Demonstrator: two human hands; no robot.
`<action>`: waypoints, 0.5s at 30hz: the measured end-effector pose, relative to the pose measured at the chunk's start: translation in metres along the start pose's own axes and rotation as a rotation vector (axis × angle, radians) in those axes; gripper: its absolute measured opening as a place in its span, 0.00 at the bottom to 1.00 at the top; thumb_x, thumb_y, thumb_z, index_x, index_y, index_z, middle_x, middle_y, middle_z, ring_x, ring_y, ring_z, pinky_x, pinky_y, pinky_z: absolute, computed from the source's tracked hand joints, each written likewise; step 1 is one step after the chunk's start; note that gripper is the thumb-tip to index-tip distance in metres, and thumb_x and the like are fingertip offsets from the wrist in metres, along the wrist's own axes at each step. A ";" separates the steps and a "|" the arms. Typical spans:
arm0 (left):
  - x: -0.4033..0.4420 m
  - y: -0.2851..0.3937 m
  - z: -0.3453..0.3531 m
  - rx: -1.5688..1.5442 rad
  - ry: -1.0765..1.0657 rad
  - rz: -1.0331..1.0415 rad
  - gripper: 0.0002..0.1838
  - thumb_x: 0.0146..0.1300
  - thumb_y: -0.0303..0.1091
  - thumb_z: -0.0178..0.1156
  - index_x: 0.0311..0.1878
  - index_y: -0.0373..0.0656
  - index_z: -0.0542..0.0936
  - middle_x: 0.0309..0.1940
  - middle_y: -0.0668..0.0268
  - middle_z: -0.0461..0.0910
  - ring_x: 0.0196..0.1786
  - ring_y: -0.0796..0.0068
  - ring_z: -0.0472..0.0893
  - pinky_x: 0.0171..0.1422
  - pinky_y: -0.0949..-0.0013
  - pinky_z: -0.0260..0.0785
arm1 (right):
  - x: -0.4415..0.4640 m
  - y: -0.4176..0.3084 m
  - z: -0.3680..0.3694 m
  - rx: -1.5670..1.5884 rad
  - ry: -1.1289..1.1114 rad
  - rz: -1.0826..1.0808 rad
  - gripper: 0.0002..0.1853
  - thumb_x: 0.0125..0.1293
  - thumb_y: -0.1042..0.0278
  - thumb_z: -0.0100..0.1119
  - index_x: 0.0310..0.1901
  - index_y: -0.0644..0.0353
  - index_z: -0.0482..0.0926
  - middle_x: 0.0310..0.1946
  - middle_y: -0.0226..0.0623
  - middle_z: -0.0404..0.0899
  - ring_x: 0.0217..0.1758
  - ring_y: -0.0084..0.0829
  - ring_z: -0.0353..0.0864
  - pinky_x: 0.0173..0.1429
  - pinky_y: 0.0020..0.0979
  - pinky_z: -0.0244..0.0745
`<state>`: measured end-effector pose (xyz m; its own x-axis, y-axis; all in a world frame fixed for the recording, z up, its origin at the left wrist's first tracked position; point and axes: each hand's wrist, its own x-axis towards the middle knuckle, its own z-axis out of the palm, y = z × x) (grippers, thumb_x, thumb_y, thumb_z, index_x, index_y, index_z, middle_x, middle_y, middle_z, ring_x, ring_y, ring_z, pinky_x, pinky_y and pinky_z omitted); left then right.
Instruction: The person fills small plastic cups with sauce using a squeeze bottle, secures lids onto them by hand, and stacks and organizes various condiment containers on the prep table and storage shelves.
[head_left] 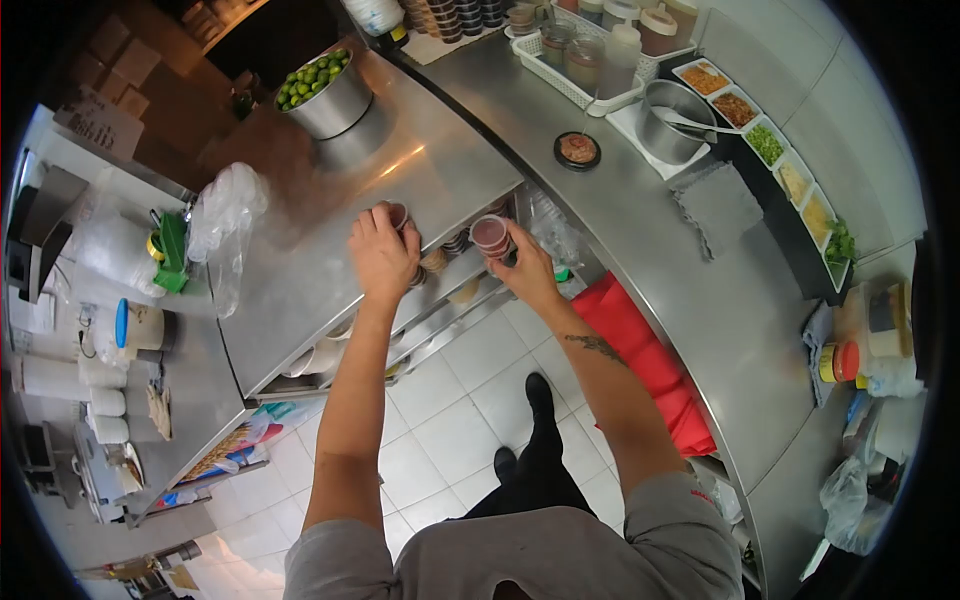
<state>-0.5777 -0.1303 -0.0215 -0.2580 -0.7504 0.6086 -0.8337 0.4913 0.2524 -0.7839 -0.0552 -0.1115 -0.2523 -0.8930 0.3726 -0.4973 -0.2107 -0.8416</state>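
Note:
My right hand (523,267) holds a small clear cup of dark red content (490,234), its fingers wrapped around the side, over the gap between the counters. To its left, my left hand (386,250) has its fingers around another small cup (398,215) at the edge of the steel counter (300,240). That cup is partly hidden by the fingers. Below the counter edge, between the two hands, stacks of small cups (434,261) show on a shelf.
A steel pot of limes (335,100) stands on the left counter. On the right counter (640,240) are a round black dish (577,150), a steel pot (672,125), a grey cloth (717,205), a white basket (590,95) and a row of garnish trays (765,143). Red fabric (630,350) hangs below.

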 end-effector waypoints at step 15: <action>0.002 -0.005 0.004 -0.055 -0.078 -0.026 0.17 0.58 0.35 0.59 0.49 0.42 0.70 0.43 0.55 0.72 0.48 0.52 0.71 0.51 0.51 0.63 | 0.042 0.003 0.072 -0.044 0.194 0.137 0.29 0.51 0.70 0.71 0.56 0.59 0.72 0.53 0.47 0.75 0.54 0.54 0.75 0.53 0.42 0.74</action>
<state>-0.5760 -0.1354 -0.0245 -0.2753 -0.7944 0.5415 -0.8133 0.4928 0.3095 -0.7357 -0.1217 -0.1270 -0.4725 -0.8183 0.3273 -0.4819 -0.0711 -0.8733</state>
